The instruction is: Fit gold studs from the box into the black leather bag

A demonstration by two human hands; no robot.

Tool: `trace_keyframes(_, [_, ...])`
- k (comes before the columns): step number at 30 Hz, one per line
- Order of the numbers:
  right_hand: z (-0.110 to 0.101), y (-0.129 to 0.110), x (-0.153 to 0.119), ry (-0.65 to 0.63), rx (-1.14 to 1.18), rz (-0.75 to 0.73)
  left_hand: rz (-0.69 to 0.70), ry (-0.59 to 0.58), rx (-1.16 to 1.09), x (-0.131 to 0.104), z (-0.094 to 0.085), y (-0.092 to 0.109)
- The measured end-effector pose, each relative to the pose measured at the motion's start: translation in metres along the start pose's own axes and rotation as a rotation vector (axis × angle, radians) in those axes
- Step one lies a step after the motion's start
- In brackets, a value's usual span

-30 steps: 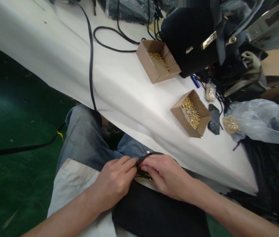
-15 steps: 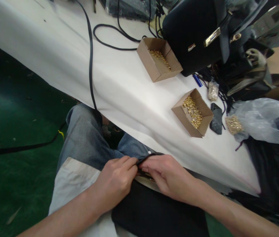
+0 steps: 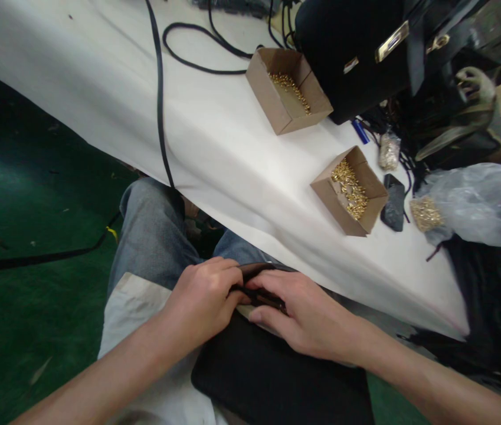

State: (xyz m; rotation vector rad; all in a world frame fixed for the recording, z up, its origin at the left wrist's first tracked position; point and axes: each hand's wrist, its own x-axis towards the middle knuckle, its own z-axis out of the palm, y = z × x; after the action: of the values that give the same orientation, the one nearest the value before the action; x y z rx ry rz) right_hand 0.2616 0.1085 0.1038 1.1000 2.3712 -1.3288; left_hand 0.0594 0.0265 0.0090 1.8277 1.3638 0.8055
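Note:
A flat black leather piece (image 3: 268, 378) lies on my lap, below the table edge. My left hand (image 3: 201, 298) pinches its upper edge and a thin black strap (image 3: 256, 270) with fingers closed. My right hand (image 3: 303, 313) presses on the same edge from the right, its fingertips meeting my left hand's. What lies between the fingertips is hidden.
The white table (image 3: 215, 147) slopes across the view. Two cardboard boxes (image 3: 288, 88) (image 3: 350, 192) of small gold fittings stand on it, near a black handbag (image 3: 356, 53), black cords (image 3: 159, 94), a clear plastic bag (image 3: 475, 203) and a small black object (image 3: 394, 203). Green floor (image 3: 20, 236) lies left.
Both hands have shifted slightly up and left on the black piece, and my left fingers have curled tighter. The view has tilted, so the table items sit higher in the frame.

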Motion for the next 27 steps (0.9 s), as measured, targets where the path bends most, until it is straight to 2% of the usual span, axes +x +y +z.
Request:
trace_keyframes(4, [-0.003, -0.006, 0.002, -0.029, 0.018, 0.117, -0.062, -0.087, -0.089, 0.004, -0.008, 0.005])
trace_keyframes(6, [0.0, -0.008, 0.002, -0.02, 0.011, 0.13, -0.069, -0.12, -0.13, 0.002, -0.015, 0.008])
trace_keyframes(11, [0.012, -0.012, 0.0, 0.028, -0.121, 0.044, 0.043, -0.146, -0.192, -0.002, -0.038, 0.005])
trace_keyframes(13, [0.016, -0.013, -0.001, 0.055, -0.151, 0.04, 0.048, -0.181, -0.211, -0.003, -0.044, 0.002])
trace_keyframes(19, [0.029, -0.014, -0.002, 0.082, -0.225, -0.097, 0.01, -0.241, -0.407, 0.007, -0.047, -0.005])
trace_keyframes(23, [0.038, -0.013, -0.003, 0.157, -0.25, -0.16, -0.04, -0.254, -0.512, 0.012, -0.049, -0.008])
trace_keyframes(27, [0.045, -0.012, -0.006, 0.214, -0.165, -0.166, -0.106, -0.27, -0.581, 0.01, -0.051, -0.009])
